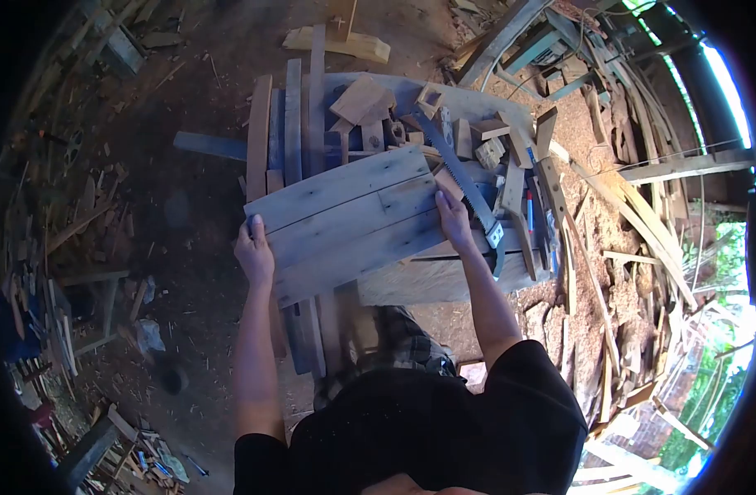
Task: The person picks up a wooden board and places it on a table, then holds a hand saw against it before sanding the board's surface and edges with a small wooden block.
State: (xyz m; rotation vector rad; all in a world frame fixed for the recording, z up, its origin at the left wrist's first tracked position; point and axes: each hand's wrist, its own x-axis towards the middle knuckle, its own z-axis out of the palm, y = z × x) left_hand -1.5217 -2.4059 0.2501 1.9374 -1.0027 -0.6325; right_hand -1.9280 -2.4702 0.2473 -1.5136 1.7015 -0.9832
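A grey panel of joined wooden boards (345, 219) is held tilted above the workbench, in front of my body. My left hand (255, 247) grips its left end, thumb on the top face and fingers curled beneath. At the right end, my right hand (454, 219) clasps the edge the same way. Dark nail or knot marks dot the boards. Just beyond my right hand lies a hand saw (460, 173), its toothed blade slanting across the bench. The panel hides part of the bench and the pieces under it.
Wood offcuts (365, 101) crowd the workbench (485, 99). Long planks (293, 124) jut out on its left. A red and blue pen-like item (529, 210) lies near the right edge. Sawdust and scrap boards (633, 206) cover the ground at right; splinters litter the dark floor (171, 272) at left.
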